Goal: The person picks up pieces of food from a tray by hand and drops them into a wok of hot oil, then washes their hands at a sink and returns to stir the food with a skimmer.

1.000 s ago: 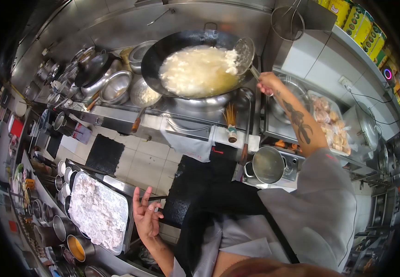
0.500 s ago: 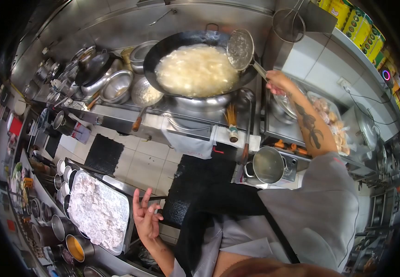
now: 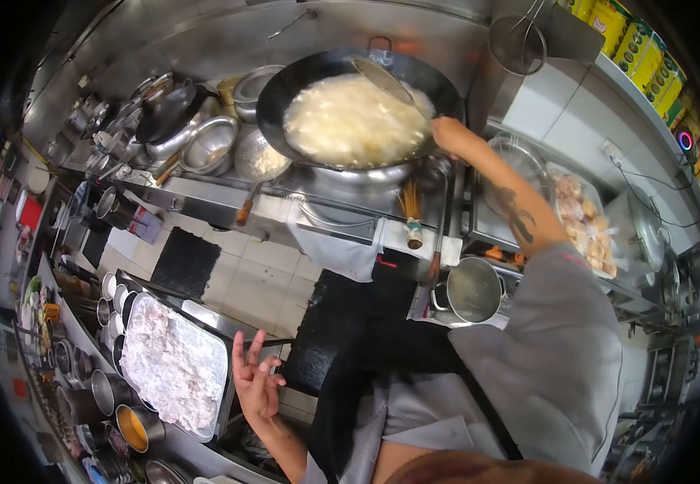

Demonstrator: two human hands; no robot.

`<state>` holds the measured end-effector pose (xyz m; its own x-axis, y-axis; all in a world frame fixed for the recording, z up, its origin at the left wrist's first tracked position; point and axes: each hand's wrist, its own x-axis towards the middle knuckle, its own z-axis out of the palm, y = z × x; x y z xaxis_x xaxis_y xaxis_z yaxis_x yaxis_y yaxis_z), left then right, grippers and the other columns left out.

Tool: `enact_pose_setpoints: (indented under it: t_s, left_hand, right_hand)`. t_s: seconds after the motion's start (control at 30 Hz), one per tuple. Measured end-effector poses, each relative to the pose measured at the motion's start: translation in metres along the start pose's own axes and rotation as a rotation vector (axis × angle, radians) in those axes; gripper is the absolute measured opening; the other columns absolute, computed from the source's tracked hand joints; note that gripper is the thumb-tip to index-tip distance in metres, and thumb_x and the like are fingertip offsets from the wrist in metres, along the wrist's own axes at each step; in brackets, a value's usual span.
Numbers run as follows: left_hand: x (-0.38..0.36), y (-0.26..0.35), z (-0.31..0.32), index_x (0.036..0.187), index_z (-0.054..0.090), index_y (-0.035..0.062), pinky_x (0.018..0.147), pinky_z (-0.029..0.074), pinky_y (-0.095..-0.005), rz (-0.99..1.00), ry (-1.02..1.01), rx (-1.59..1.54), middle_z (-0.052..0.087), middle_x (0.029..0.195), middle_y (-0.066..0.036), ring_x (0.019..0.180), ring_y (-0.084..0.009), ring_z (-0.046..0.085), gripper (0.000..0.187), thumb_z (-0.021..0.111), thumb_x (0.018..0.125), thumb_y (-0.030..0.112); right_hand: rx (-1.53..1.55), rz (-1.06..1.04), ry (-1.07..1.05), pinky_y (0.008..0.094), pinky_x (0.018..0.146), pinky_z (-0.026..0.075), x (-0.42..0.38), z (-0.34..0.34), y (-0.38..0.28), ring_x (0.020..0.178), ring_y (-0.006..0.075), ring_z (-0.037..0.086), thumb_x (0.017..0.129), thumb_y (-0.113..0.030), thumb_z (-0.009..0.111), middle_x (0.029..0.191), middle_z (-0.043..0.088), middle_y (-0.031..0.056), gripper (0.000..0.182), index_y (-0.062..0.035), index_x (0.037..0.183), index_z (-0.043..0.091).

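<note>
A: Black steel wok point(image 3: 285, 89) on the burner, full of pale, foaming food in oil. Right hand point(image 3: 449, 134) at the wok's right rim, fingers wrapped tight round the handle of a skimmer point(image 3: 384, 78); its mesh head lies tilted over the frying food, near the far side.

B: Left hand?

A: Left hand point(image 3: 254, 383) empty, fingers spread apart, raised just beside a metal tray point(image 3: 225, 355) heaped with white floured pieces. Well apart from the right hand.

B: Surroundings?

A: Steel bowls point(image 3: 208, 143) left of the wok. Bamboo brush point(image 3: 411, 218) standing against the stove front. Small pot point(image 3: 472, 289) below the right forearm. Tray of pale pieces point(image 3: 584, 226) far right.
</note>
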<state>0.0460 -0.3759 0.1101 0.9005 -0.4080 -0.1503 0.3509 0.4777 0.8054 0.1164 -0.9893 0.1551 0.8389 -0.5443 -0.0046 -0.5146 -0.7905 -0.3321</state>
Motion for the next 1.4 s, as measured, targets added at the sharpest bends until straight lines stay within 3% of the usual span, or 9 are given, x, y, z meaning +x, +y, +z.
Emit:
enact_pose_setpoints:
  t_s: [0.17,0.3,0.47,0.67,0.77,0.97,1.17,1.3,1.4]
  left_hand:
    - [0.004,-0.004,0.004,0.142,0.018,0.0075,0.05,0.055,-0.0218,-0.018,-0.006,0.02,0.039,0.134,-0.022,0.079,-0.0157,0.061,0.073,0.055,0.081,-0.008]
    - [0.007,0.003,0.003,0.142,0.018,0.0069,0.051,0.055,-0.0214,-0.009,-0.02,0.039,0.039,0.134,-0.022,0.08,-0.0154,0.061,0.073,0.056,0.081,-0.007]
    - [0.007,0.003,-0.002,0.142,0.018,0.0061,0.052,0.055,-0.0214,0.001,-0.026,0.039,0.039,0.134,-0.022,0.082,-0.0154,0.062,0.073,0.056,0.081,-0.008]
    - [0.011,0.001,-0.003,0.144,0.013,0.009,0.051,0.053,-0.0192,-0.022,-0.013,0.08,0.037,0.137,-0.022,0.081,-0.0136,0.06,0.076,0.056,0.082,-0.003]
    - [0.011,0.004,-0.004,0.144,0.013,0.0089,0.051,0.053,-0.0192,-0.017,-0.008,0.084,0.037,0.137,-0.022,0.082,-0.0135,0.06,0.076,0.055,0.082,-0.004]
    - [0.007,0.005,-0.002,0.144,0.015,0.0086,0.05,0.053,-0.0191,0.014,0.052,0.077,0.039,0.136,-0.022,0.081,-0.0136,0.06,0.075,0.054,0.081,-0.006]
    - [0.007,0.0,0.009,0.143,0.017,0.0082,0.05,0.053,-0.019,0.007,0.068,0.091,0.039,0.136,-0.022,0.081,-0.0135,0.06,0.074,0.055,0.082,-0.005]
    - [0.011,-0.001,0.014,0.142,0.018,0.0059,0.051,0.056,-0.0224,0.007,0.039,0.029,0.039,0.134,-0.023,0.08,-0.0165,0.062,0.072,0.055,0.081,-0.008]
    - [0.014,0.002,0.012,0.142,0.018,0.0059,0.051,0.056,-0.0223,0.018,0.015,0.038,0.039,0.134,-0.023,0.08,-0.0165,0.062,0.072,0.055,0.081,-0.008]
  right_hand:
    - [-0.191,-0.057,-0.098,0.0402,0.042,0.049,0.021,0.016,0.009,0.043,0.0299,0.059,0.083,-0.012,0.041,0.061,0.06,0.0201,0.027,0.006,0.077,0.06]
    - [0.089,0.106,-0.04,0.0382,0.037,0.045,0.0,-0.025,-0.017,0.039,0.0237,0.056,0.083,-0.012,0.041,0.057,0.057,0.0142,0.023,0.0022,0.078,0.058]
    - [0.275,0.249,0.097,0.0325,0.03,0.036,-0.025,-0.069,0.012,0.035,0.0178,0.049,0.084,-0.014,0.04,0.055,0.054,0.0093,0.021,-0.0006,0.079,0.055]
    - [0.471,0.499,-0.25,0.0267,0.029,0.032,-0.031,-0.077,0.056,0.034,0.0134,0.044,0.09,-0.019,0.04,0.054,0.054,0.0065,0.025,-0.0001,0.082,0.055]
    - [0.89,0.592,-0.422,0.0226,0.029,0.029,-0.04,-0.07,0.082,0.034,0.0088,0.04,0.093,-0.02,0.038,0.055,0.051,0.0019,0.023,-0.0022,0.094,0.053]
    - [1.115,0.467,-0.818,0.0178,0.031,0.027,-0.051,-0.035,0.03,0.04,0.0019,0.035,0.095,-0.014,0.037,0.059,0.04,-0.0059,0.016,-0.0012,0.102,0.045]
    - [1.391,0.367,-0.902,0.0184,0.033,0.027,-0.011,0.04,-0.008,0.044,0.0017,0.038,0.095,-0.011,0.04,0.063,0.042,-0.0047,0.011,-0.002,0.099,0.045]
    - [1.483,0.297,-0.799,0.0191,0.033,0.027,-0.038,0.033,-0.01,0.043,0.0025,0.038,0.094,-0.011,0.043,0.064,0.043,-0.0029,0.007,-0.0044,0.095,0.046]
    - [1.415,0.273,-0.686,0.019,0.032,0.025,-0.066,0.019,0.014,0.039,0.0028,0.034,0.094,-0.012,0.043,0.063,0.042,-0.0022,0.013,-0.0062,0.105,0.048]
